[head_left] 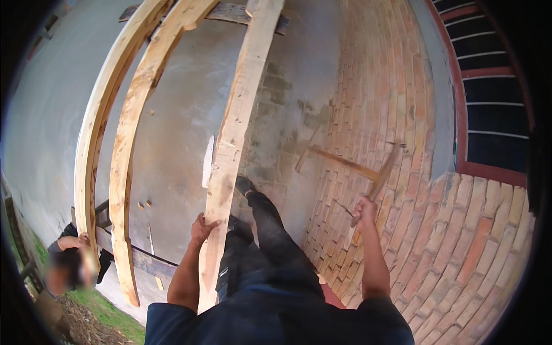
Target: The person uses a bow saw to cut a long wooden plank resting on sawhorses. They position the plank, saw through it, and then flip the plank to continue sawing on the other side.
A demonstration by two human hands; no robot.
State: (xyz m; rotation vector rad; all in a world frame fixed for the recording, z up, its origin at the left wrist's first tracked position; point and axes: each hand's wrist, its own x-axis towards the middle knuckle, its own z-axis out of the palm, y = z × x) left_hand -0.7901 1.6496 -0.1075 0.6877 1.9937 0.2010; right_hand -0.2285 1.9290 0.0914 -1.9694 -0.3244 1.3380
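Beam [233, 138] runs beside the person's legs, the left hand [202, 230] loosely open on its edge; the right hand [365, 211] is wrapped round a frame saw [345, 162], well clear. Looks like steadying; moving the saw calls for a still beam.

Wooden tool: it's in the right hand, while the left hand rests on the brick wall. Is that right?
No: the head view shows the left hand on the rightmost wooden beam, not the brick wall. The wooden tool is in the right hand, as you say.
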